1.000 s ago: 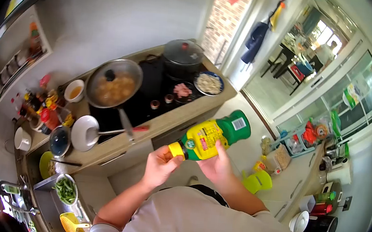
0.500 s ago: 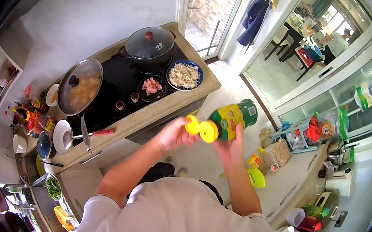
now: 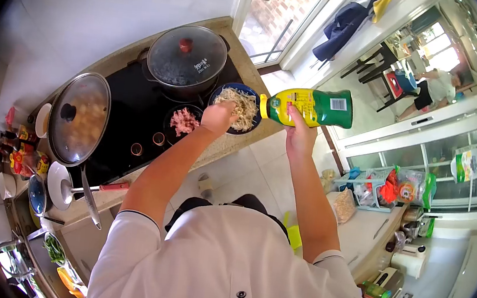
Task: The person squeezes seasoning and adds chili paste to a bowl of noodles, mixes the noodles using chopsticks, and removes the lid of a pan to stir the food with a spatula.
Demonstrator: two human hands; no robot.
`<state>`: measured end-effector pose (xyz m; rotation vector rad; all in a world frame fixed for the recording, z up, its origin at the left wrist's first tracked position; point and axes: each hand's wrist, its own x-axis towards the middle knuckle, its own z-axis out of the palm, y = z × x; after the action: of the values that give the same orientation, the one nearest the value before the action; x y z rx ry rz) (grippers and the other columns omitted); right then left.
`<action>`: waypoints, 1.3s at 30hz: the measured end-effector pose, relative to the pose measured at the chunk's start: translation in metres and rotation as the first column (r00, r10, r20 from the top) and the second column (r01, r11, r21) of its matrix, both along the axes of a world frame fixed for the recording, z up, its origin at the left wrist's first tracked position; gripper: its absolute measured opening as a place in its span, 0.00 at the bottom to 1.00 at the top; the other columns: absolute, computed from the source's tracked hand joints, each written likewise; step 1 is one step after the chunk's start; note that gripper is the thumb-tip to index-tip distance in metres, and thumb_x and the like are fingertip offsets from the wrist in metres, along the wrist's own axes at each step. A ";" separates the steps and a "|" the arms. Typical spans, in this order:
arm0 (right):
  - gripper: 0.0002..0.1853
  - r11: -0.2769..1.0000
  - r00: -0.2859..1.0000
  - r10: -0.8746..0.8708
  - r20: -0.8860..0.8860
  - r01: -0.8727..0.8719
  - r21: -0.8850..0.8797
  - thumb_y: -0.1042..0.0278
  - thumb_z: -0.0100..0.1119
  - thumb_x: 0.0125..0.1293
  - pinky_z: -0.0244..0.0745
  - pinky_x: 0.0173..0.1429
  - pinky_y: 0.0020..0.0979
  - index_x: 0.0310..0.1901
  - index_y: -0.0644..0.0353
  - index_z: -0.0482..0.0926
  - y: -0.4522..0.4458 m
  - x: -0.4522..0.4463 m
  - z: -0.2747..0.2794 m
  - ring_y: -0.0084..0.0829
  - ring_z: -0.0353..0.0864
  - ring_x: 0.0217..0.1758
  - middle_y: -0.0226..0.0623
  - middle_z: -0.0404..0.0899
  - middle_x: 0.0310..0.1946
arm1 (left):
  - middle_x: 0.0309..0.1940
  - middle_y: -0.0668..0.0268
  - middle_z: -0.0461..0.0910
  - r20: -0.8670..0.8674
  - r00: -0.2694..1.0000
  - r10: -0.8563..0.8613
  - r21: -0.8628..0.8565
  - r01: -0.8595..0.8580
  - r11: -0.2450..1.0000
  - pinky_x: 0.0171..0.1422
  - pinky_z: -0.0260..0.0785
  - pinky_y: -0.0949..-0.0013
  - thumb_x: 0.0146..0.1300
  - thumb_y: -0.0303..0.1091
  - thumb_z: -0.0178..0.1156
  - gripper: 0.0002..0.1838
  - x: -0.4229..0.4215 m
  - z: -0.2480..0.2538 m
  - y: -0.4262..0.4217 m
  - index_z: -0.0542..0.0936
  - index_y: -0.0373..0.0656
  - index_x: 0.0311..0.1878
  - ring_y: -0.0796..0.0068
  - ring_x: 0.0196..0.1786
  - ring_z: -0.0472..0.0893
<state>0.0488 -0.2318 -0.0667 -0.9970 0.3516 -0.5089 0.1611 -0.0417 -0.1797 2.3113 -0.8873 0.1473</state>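
A green bottle with a yellow label and yellow cap (image 3: 327,108) lies nearly level in my right hand (image 3: 300,133), fingers wrapped around it. Its capped end points left, beside the rim of a blue-edged plate. On the plate is a heap of pale shredded food (image 3: 245,110). My left hand (image 3: 218,118) is at the near left edge of this food, its fingers curled and partly hidden. What they hold, if anything, I cannot make out. Just left of that hand, pink chopped meat (image 3: 184,121) sits on a dark plate.
A lidded dark pot (image 3: 187,56) stands at the cooktop's back. To the left is a pan with a glass lid (image 3: 80,118), its handle jutting over the counter edge. A ladle (image 3: 98,186) rests by a white bowl. Another person (image 3: 439,89) is beyond the glass door.
My left hand has left the bottle's yellow cap and moved to the plate of shredded food. My right hand has raised the bottle and turned it nearly level beside the plate.
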 end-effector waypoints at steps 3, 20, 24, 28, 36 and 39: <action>0.24 0.994 0.999 -0.023 -0.041 0.019 -0.105 0.82 0.68 0.57 0.80 0.53 0.33 0.56 0.66 0.74 -0.002 0.029 -0.010 0.29 0.83 0.50 0.38 0.81 0.49 | 0.35 0.56 0.84 0.120 0.993 0.001 -0.079 0.008 0.997 0.53 0.72 0.57 0.58 0.29 0.61 0.07 0.000 -0.014 -0.003 0.81 0.38 0.40 0.55 0.39 0.82; 0.17 0.818 0.935 0.353 -0.041 -0.329 -0.472 0.76 0.74 0.55 0.80 0.50 0.29 0.46 0.67 0.81 -0.007 0.096 -0.035 0.24 0.84 0.43 0.36 0.85 0.42 | 0.31 0.58 0.81 0.017 0.920 0.392 -0.296 -0.370 0.881 0.40 0.75 0.59 0.56 0.24 0.61 0.03 -0.055 0.001 0.001 0.79 0.40 0.35 0.55 0.34 0.81; 0.17 0.791 0.920 0.387 -0.058 -0.363 -0.493 0.75 0.74 0.55 0.79 0.50 0.29 0.46 0.67 0.81 -0.008 0.101 -0.037 0.24 0.84 0.43 0.36 0.85 0.42 | 0.35 0.54 0.83 -0.055 0.933 0.356 -0.280 -0.356 0.892 0.38 0.76 0.60 0.56 0.23 0.63 0.07 -0.063 0.003 0.000 0.80 0.37 0.39 0.52 0.36 0.82; 0.19 0.770 0.913 0.406 -0.044 -0.368 -0.521 0.75 0.74 0.55 0.79 0.52 0.29 0.47 0.67 0.80 -0.006 0.111 -0.042 0.25 0.83 0.43 0.36 0.85 0.43 | 0.35 0.54 0.83 -0.040 0.952 0.303 -0.275 -0.302 0.913 0.38 0.76 0.60 0.56 0.25 0.63 0.07 -0.070 -0.003 -0.007 0.80 0.38 0.39 0.53 0.35 0.82; 0.16 0.774 0.931 0.364 -0.022 -0.315 -0.550 0.74 0.75 0.54 0.79 0.49 0.28 0.44 0.67 0.82 -0.008 0.125 -0.046 0.23 0.84 0.42 0.35 0.85 0.41 | 0.34 0.55 0.83 -0.060 0.950 0.307 -0.271 -0.311 0.911 0.39 0.77 0.59 0.57 0.26 0.64 0.07 -0.075 -0.003 -0.009 0.81 0.38 0.39 0.54 0.35 0.83; 0.16 0.757 0.944 0.327 -0.042 -0.288 -0.587 0.74 0.75 0.54 0.79 0.48 0.28 0.44 0.67 0.82 -0.013 0.126 -0.047 0.23 0.84 0.42 0.35 0.85 0.41 | 0.34 0.55 0.83 -0.049 0.949 0.313 -0.287 -0.313 0.905 0.39 0.77 0.59 0.57 0.26 0.64 0.07 -0.076 -0.006 -0.009 0.81 0.38 0.39 0.54 0.35 0.83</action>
<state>0.1750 -0.2447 -0.1138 -1.6083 -0.0496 -0.3459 0.0855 -0.0509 -0.1852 2.1548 -0.4483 0.3880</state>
